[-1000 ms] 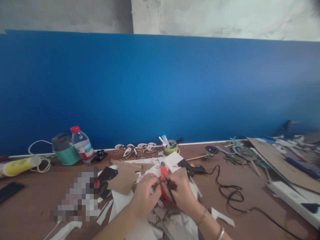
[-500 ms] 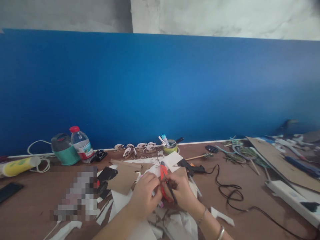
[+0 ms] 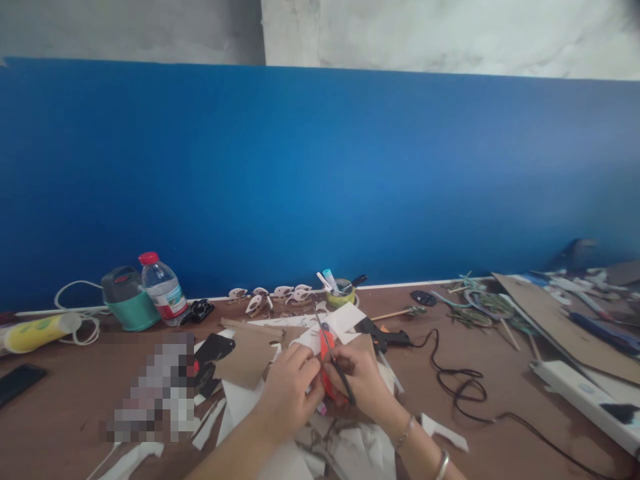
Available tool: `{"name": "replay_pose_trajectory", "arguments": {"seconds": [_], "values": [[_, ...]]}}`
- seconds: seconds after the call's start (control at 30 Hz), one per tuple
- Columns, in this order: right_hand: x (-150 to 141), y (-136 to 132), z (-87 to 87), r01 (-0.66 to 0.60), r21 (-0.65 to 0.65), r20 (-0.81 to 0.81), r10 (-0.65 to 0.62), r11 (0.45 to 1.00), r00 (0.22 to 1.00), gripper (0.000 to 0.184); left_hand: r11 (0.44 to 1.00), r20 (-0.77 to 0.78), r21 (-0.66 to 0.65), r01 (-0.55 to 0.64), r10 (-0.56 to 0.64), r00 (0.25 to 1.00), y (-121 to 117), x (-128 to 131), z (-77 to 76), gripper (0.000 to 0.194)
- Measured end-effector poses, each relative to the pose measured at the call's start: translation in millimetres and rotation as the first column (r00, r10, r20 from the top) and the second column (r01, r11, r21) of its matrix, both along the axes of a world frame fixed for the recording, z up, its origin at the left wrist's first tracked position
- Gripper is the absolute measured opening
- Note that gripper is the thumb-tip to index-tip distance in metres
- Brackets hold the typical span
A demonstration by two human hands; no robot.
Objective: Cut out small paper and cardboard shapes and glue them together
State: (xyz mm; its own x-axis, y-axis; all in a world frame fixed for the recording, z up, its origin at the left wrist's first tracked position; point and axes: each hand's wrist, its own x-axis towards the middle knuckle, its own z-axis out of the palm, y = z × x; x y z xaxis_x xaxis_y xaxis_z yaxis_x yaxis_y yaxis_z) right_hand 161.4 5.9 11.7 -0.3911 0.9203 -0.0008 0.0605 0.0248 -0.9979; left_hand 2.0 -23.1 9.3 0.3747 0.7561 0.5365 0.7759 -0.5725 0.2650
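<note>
My right hand (image 3: 357, 373) grips a pair of scissors (image 3: 341, 379) by its dark handles, with the thin blades pointing up and away from me. Close beside it, my left hand (image 3: 293, 383) has its fingers curled together in a pinch; whatever lies between them is too small or hidden to name. A bright orange object (image 3: 327, 345) shows between the two hands, partly covered by the scissors and fingers. Just beyond my fingertips lies a white piece of paper (image 3: 345, 321). Brown cardboard (image 3: 243, 360) and white paper scraps (image 3: 363, 450) lie around and below my hands.
A black glue gun (image 3: 387, 335) with a looping cord sits to the right, near a white power strip (image 3: 583, 400). Farther back stand a green pen cup (image 3: 340, 298), several white bird-like cutouts (image 3: 283, 293) and a red-capped bottle (image 3: 164, 290). A phone (image 3: 21, 383) lies left.
Both hands stay in nearly the same place. The scissors in my right hand have turned slightly, and their handles sit a little differently against the fingers.
</note>
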Motion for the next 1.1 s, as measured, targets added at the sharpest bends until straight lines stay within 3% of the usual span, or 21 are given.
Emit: {"name": "replay_pose_trajectory", "arguments": {"seconds": [0.27, 0.6, 0.83, 0.97, 1.1], "values": [[-0.2, -1.4, 0.7, 0.003, -0.028, 0.014, -0.003, 1.0, 1.0, 0.013, 0.999, -0.053, 0.047, -0.002, 0.004, 0.999, -0.1, -0.8, -2.0, 0.011], [-3.2, -0.5, -6.8, 0.053, 0.06, 0.055, -0.057, 0.997, 0.997, 0.006, 0.997, -0.128, 0.07, -0.04, 0.049, 0.991, 0.2, -0.1, -6.6, 0.01], [-4.2, -1.0, -5.0, 0.071, 0.04, 0.049, -0.072, 0.997, 0.996, 0.008, 0.997, -0.139, 0.07, -0.044, 0.053, 0.989, -0.3, 0.5, -5.4, 0.012], [-5.3, -2.8, -3.4, 0.095, 0.079, 0.086, -0.101, 0.992, 0.991, 0.007, 0.999, -0.069, 0.024, -0.034, 0.036, 0.997, -0.1, 1.6, -3.1, 0.016], [-4.7, -3.0, -5.6, 0.106, 0.134, 0.093, -0.119, 0.985, 0.989, 0.005, 0.999, 0.157, -0.05, 0.012, -0.004, 0.988, 1.2, 2.5, 1.6, 0.019]]}}
